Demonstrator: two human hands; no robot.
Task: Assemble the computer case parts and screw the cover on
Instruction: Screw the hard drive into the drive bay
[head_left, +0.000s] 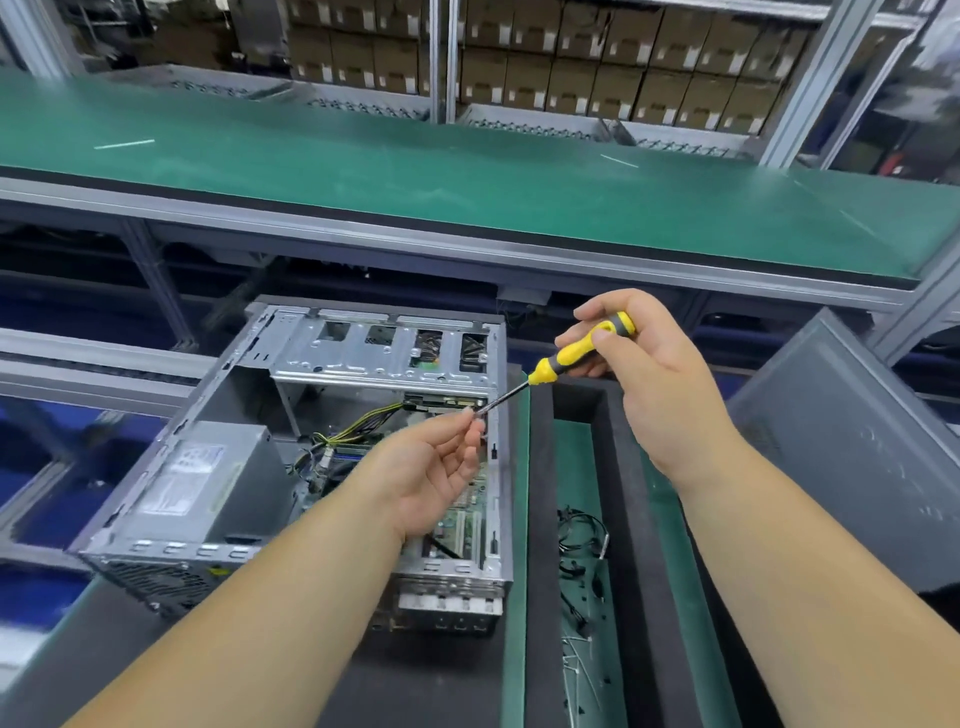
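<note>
The right hand (639, 358) grips a yellow-and-black screwdriver (582, 351) above the open computer case (311, 457), while the left hand (436, 467) pinches at its tip, perhaps on a screw too small to tell, and the grey cover (852, 457) leans right of the case.
</note>
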